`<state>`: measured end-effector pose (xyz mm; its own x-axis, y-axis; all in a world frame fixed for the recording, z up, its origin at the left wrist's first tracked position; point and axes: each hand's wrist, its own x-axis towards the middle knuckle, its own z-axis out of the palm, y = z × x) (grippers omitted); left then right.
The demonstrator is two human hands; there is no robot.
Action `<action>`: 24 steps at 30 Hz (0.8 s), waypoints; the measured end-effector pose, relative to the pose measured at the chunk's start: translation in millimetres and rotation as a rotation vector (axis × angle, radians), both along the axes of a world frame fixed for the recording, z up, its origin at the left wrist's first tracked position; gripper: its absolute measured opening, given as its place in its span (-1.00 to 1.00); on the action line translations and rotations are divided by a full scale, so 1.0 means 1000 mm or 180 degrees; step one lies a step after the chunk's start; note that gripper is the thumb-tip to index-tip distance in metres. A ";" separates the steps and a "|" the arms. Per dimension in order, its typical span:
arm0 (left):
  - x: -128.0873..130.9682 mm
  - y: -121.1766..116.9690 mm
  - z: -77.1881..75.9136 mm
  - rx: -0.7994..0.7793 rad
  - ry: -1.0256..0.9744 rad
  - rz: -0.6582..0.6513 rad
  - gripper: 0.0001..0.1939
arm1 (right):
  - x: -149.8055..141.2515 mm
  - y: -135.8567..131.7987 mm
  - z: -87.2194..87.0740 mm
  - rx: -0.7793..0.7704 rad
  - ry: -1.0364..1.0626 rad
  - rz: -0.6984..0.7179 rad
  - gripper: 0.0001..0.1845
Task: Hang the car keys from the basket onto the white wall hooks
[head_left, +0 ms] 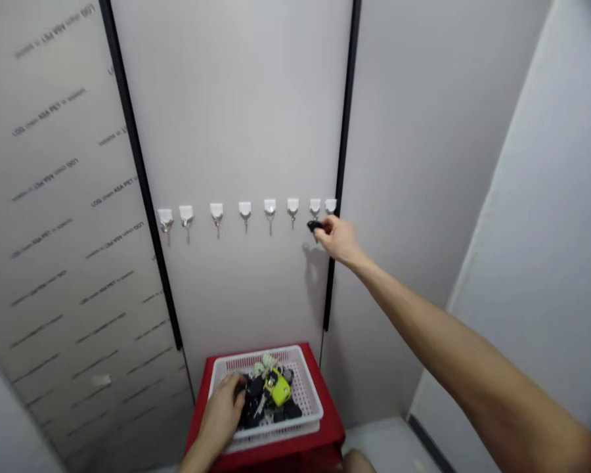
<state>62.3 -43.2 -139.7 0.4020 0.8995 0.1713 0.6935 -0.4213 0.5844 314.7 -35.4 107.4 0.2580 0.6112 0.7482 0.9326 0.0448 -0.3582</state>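
Observation:
My right hand (342, 240) is raised to the wall panel, its thumb and fingers pinching a small black key (314, 225). That key is just below one of the white adhesive hooks (315, 205) near the right end of the row; I cannot tell whether it touches the metal hook. Down at the white plastic basket (309, 394), my left hand (222, 408) reaches over the left rim, fingers curled in among dark keys (254, 387). What those fingers grip, if anything, is hidden. A yellow-green key fob (280, 391) lies on the pile beside them.
Several more white hooks (245, 209) run leftward across the panel. Black vertical strips (140, 164) border it on both sides. The basket stands on a red-covered stand (326, 420). A printed panel (69, 197) is at the left, a pale wall (546, 230) at the right.

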 end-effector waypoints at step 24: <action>0.054 0.023 0.155 -0.1991 -0.3018 -0.0903 -0.49 | -0.073 -0.015 -0.087 -0.1087 0.2447 0.2481 -0.45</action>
<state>115.9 -19.8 14.9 0.5508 0.8317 0.0697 -0.2042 0.0533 0.9775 241.5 -49.9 20.3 0.0372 0.9464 0.3208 0.2232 0.3051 -0.9258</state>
